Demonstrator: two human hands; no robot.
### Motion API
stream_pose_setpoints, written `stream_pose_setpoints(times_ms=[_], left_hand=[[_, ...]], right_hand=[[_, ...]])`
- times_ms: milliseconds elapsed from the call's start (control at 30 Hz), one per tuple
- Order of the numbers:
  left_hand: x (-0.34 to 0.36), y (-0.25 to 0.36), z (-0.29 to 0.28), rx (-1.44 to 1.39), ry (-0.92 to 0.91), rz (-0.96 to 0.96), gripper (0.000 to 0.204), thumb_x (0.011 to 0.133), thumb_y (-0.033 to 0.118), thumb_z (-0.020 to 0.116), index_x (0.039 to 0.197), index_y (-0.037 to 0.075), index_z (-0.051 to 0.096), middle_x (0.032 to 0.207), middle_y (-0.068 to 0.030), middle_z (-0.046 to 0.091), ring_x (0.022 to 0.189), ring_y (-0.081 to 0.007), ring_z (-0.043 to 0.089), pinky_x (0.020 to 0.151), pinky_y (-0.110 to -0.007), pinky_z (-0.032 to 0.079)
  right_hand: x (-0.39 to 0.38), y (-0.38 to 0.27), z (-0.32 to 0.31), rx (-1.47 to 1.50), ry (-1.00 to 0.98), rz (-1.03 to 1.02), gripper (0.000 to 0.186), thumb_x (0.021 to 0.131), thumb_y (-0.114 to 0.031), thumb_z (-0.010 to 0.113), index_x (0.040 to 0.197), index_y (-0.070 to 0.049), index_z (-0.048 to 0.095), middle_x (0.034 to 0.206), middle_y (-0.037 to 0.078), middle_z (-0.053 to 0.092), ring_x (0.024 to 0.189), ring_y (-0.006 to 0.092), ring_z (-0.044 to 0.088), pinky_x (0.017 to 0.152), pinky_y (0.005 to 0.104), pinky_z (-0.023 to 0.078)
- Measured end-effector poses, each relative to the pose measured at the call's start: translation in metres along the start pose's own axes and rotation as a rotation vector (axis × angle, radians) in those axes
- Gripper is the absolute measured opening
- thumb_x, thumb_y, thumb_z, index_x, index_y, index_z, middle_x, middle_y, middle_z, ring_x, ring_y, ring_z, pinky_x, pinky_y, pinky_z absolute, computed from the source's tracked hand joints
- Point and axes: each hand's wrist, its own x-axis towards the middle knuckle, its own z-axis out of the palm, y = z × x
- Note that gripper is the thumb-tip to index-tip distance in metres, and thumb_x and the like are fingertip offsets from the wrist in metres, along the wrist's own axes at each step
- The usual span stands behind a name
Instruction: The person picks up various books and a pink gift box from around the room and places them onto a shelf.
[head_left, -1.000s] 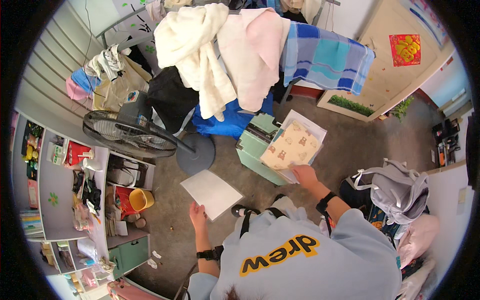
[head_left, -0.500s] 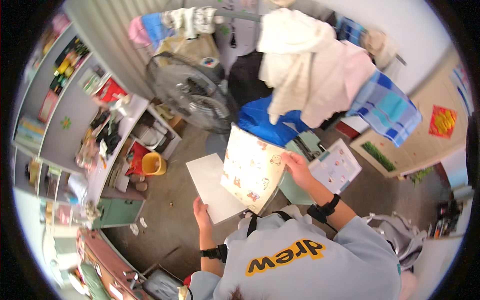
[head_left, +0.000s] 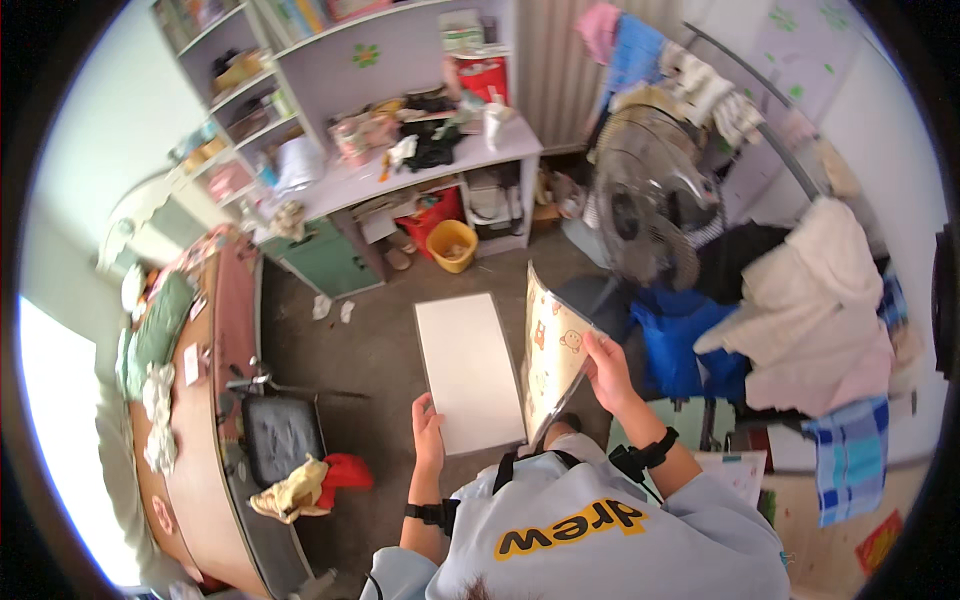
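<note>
A plain white board (head_left: 470, 372) lies flat beside an upright, cartoon-printed cream sheet (head_left: 552, 350).

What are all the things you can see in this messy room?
White board: one, white, held flat in front.
Patterned sheet: one, cream with cartoon figures, held upright.
Fan: one, grey, on the floor at right.
Bucket: one, yellow, under the shelf unit.
Shelf unit: one, lilac, cluttered, at the back.
Chair: one, black, lower left by the desk.
Clothes rack: one, hung with clothes, right.
Left hand: on the board's near edge.
Right hand: gripping the sheet.
</note>
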Motion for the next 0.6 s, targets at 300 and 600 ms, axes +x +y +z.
stream_pose_setpoints(times_ms=[300,600], left_hand=[[-0.004,0.002,-0.059,-0.101,0.436,0.086,0.046,0.077,-0.004,0.040,0.122,0.005,0.037,0.105,-0.0104,0.058,0.081,-0.0104,0.052,0.068,-0.021,0.042],[0.088,0.030,-0.096,-0.177,0.696,0.186,0.047,0.079,-0.001,0.043,0.124,0.005,0.033,0.099,-0.0083,0.058,0.076,-0.0097,0.052,0.063,-0.021,0.042]], right_hand=[[0.091,0.039,0.080,-0.110,-0.274,0.169,0.025,0.091,-0.022,0.053,0.103,-0.001,0.057,0.095,0.003,0.062,0.084,0.0097,0.059,0.074,0.0241,0.046],[0.245,0.050,0.125,-0.338,-0.291,0.079,0.025,0.090,-0.024,0.054,0.099,-0.001,0.060,0.090,0.000,0.060,0.075,0.0056,0.056,0.066,0.0198,0.045]])
